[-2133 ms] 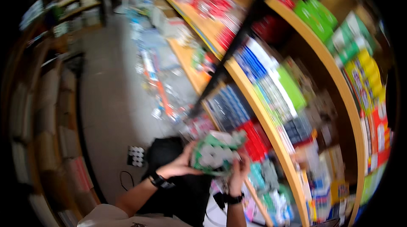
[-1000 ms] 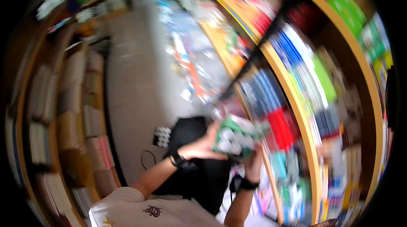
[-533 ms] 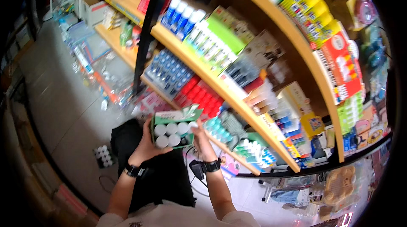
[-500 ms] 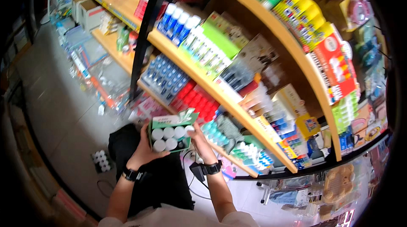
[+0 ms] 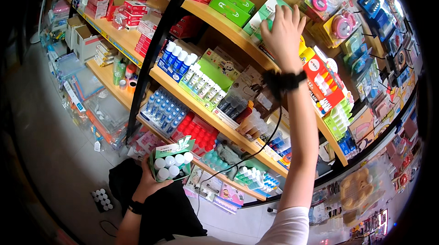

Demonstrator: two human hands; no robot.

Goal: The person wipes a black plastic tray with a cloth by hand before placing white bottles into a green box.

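My left hand (image 5: 147, 182) grips a small green open-top display box (image 5: 186, 172) by its near left side, low over my dark-clothed lap. Several white-capped tubes (image 5: 173, 171) stand in it, with a dark gap at the right. My right hand (image 5: 284, 37) reaches up to the upper shelf, its thumb and fingers closed round a green tube (image 5: 270, 22) that they partly cover. Just behind those fingers is a green and white box (image 5: 259, 20). A black band with a cable circles my right wrist.
Wooden shelves (image 5: 215, 105) cross the middle, holding blue bottles (image 5: 177, 60), red-capped items (image 5: 197, 130) and green boxes (image 5: 231, 8). Right of my raised forearm stands a red glue box (image 5: 325, 82). A tray of white-capped pieces (image 5: 102, 200) sits on the floor. The cable (image 5: 256, 153) hangs before the shelves.
My right hand has left the display box and risen to the upper shelf, closing on the green tube. My left hand keeps the box, now lower and further left in view.
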